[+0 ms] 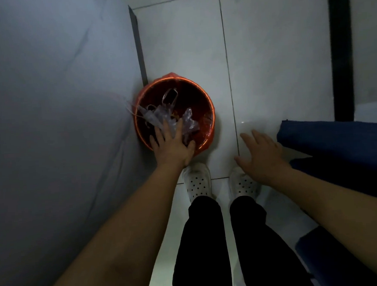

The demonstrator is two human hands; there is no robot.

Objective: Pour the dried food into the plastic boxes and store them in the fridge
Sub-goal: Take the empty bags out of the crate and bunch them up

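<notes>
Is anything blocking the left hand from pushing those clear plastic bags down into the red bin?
Nothing visible does. The left hand is over the open red bin, straight fingers on the clear plastic bags. The right hand hovers apart, holding nothing.

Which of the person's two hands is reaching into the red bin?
The left hand: its straight fingers press on the clear plastic bags inside the red bin. The right hand hangs open above the floor tiles, touching nothing.

A pale tiled floor (266, 59) carries a round red bin (211, 110) beside two white perforated shoes (198, 182).
</notes>
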